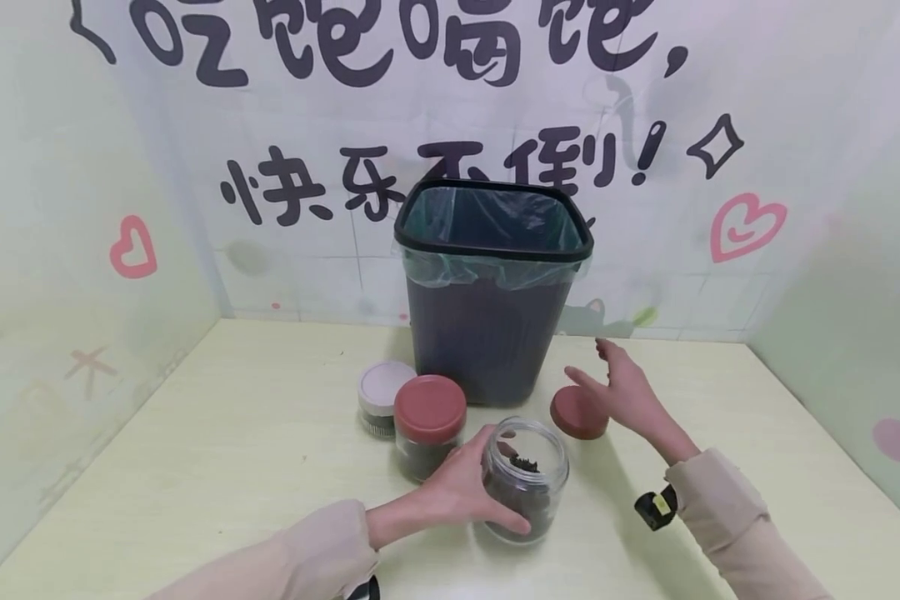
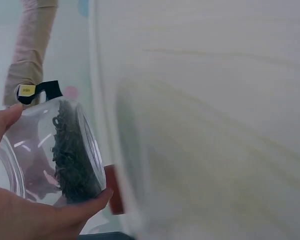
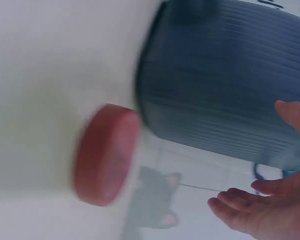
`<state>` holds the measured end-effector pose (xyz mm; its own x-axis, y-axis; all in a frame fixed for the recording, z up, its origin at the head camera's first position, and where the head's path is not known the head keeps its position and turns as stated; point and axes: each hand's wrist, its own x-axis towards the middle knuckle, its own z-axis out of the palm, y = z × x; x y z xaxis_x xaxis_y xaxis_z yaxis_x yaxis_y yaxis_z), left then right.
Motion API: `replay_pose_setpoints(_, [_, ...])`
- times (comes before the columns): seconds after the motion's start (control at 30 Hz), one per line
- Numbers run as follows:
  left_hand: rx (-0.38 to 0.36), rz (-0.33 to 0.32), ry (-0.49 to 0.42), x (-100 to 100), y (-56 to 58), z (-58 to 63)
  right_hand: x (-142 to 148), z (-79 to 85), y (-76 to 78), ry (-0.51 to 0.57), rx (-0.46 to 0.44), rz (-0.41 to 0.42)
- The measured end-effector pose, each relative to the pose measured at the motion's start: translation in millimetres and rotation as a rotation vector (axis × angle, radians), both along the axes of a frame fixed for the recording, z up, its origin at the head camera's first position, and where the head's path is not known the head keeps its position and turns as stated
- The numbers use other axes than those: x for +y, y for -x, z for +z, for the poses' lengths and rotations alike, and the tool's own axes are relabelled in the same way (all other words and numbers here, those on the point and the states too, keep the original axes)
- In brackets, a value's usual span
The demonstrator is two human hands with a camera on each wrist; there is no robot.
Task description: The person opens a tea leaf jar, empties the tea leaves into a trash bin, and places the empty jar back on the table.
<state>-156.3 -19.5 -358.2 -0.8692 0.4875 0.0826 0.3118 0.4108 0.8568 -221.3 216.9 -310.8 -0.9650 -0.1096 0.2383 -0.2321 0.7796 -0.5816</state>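
Curling round a lidless jar (image 1: 546, 500), the left grip (image 1: 453, 493) holds it well forward of the back edge of the counter (image 1: 270, 417); the right grip (image 1: 626, 394), thumb and fingers parted, hangs near a red lid (image 1: 576, 412).

From here it looks like a decorated tabletop booth: panels (image 1: 37, 267) with Chinese lettering (image 1: 450, 152) and pink hearts (image 1: 747, 227) enclose a pale table (image 1: 270, 450).

Beige sleeves (image 1: 742, 529), creased, with broad cuffs (image 1: 348, 525); black right-wrist device (image 1: 649, 513) bearing yellow label (image 2: 26, 90), dark print.
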Motion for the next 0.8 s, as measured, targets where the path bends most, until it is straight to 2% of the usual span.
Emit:
replay_pose_setpoints(0.17, [0.009, -0.03, -0.087, -10.5, -2.0, 28.6, 3.1, 34.9, 0.2, 0.095, 0.039, 0.037])
replay_pose_setpoints(0.23, [0.017, -0.021, -0.123, -15.2, -1.1, 42.5, 4.1, 49.6, 1.0, 0.113, 0.036, 0.045])
replay_pose_setpoints(0.4, [0.057, 0.054, -0.178, -31.7, 4.0, 75.9, 1.9, 79.6, 4.6, 0.098, 0.013, 0.046])
replay_pose_setpoints(0.53, [0.041, 0.111, -0.198, -51.3, 12.2, 96.3, -2.4, 94.9, 10.0, 0.084, -0.021, 0.031])
replay_pose_setpoints(0.63, [0.038, 0.158, -0.181, -68.9, 18.8, 110.9, -6.3, 102.7, 16.3, 0.078, -0.041, 0.028])
replay_pose_setpoints(0.8, [0.083, 0.223, -0.145, -97.1, 31.3, 134.2, -10.3, 116.8, 28.0, 0.052, -0.05, 0.021])
